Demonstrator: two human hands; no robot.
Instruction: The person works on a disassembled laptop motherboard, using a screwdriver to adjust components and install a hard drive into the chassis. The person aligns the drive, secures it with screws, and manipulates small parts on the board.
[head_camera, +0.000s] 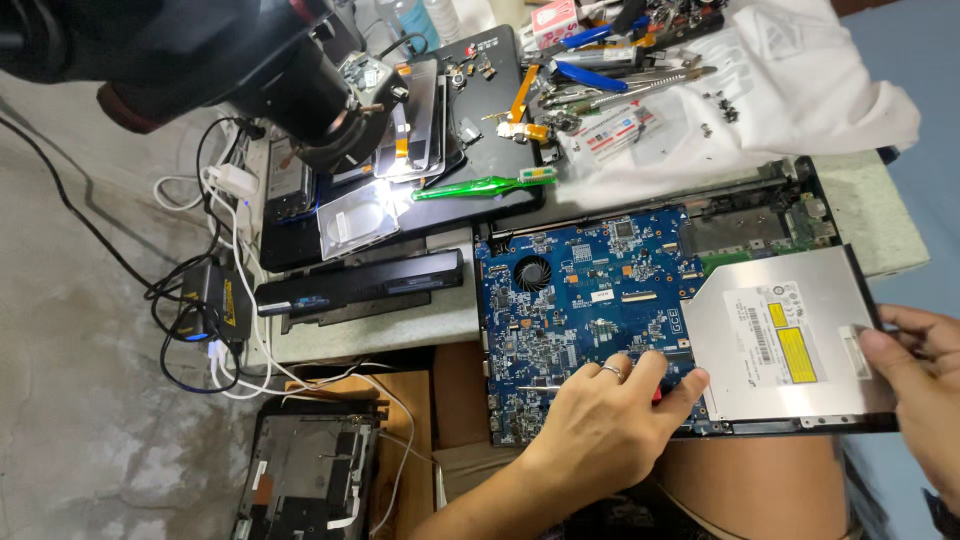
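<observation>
A blue laptop motherboard (580, 290) with a small black fan lies in an opened laptop base at the table's front edge. My left hand (610, 420), a ring on one finger, rests fingers-down on the board's front part, with something red partly hidden under it. A flat silver optical drive (790, 345) with yellow and white labels sits at the board's right side. My right hand (925, 375) grips the drive's right edge, thumb on top.
A black microscope head (250, 70) hangs over the back left above a lit lens. A green toothbrush (480, 186), a long black battery (360, 285), pliers and tweezers (600, 75) on white cloth, cables and a charger (215, 300) lie around. Another opened laptop shell (310, 470) sits on the floor.
</observation>
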